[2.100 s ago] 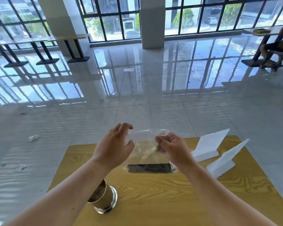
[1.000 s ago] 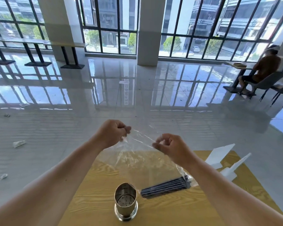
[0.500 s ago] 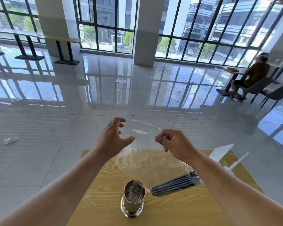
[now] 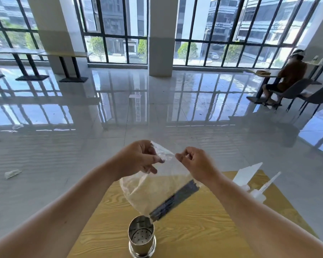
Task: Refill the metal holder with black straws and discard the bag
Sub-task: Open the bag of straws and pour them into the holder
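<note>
A clear plastic bag (image 4: 153, 190) hangs in the air above the wooden table (image 4: 203, 229). My left hand (image 4: 138, 158) pinches its top edge on the left, and my right hand (image 4: 195, 162) pinches the same edge on the right. A bundle of black straws (image 4: 175, 200) lies slanted along the bag's bottom, its lower end just above the metal holder (image 4: 141, 237). The holder stands upright near the table's front, open and empty, with a perforated base inside.
Two white folded card stands (image 4: 250, 175) sit at the table's right side. Shiny tiled floor with scraps of litter (image 4: 11, 173) surrounds the table. A person sits on a chair (image 4: 289, 90) at another table far right. Pillars and windows stand behind.
My left hand, open half a second ago, has taken hold of the bag's top edge again. The bag has tilted, so the straws slant down toward the holder.
</note>
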`<action>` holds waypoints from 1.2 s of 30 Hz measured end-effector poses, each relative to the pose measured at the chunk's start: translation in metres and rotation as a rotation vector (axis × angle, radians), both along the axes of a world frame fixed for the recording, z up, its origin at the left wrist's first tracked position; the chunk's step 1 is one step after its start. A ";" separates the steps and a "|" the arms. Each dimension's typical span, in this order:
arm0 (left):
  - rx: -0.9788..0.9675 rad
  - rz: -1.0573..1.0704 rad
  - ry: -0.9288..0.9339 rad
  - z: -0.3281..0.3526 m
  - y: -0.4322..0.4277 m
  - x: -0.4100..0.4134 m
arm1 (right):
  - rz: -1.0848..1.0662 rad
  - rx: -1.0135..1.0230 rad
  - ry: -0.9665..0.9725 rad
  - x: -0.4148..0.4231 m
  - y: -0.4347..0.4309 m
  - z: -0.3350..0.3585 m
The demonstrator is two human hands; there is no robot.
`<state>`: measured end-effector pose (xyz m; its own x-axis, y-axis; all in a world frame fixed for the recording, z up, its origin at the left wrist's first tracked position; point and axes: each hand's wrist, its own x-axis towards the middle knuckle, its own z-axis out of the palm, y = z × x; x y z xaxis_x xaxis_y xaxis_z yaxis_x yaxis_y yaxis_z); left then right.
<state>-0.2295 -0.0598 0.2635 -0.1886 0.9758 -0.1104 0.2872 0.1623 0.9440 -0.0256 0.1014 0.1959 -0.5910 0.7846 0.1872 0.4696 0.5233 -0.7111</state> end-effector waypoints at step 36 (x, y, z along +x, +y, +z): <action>0.277 0.495 -0.273 0.005 -0.012 -0.040 | -0.076 -0.949 0.776 0.006 0.049 -0.021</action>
